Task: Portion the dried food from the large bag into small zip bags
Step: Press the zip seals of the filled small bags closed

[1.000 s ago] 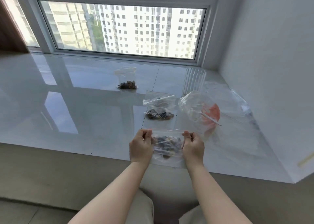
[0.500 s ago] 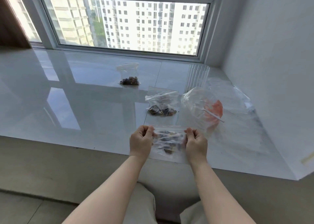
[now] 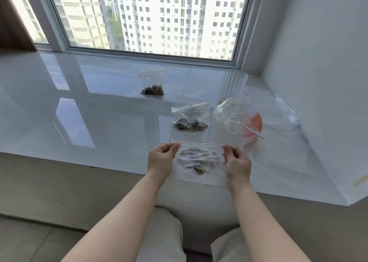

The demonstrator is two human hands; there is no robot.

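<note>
Pinching the top corners of a small zip bag [image 3: 200, 162], your left hand [image 3: 160, 160] and right hand [image 3: 238, 165] hold it stretched between them above the near edge of the white sill [image 3: 89, 112]; dark dried food sits inside it. Just beyond your grip lies a second filled bag [image 3: 190, 120], its top folded over. Further back and slightly left rests a third filled bag [image 3: 152, 82]. Beyond your right hand, the large clear bag [image 3: 235, 118] with an orange patch sprawls toward the wall, with a ribbed clear container [image 3: 234, 84] behind it. Nothing stands between your hands and the bags.
</note>
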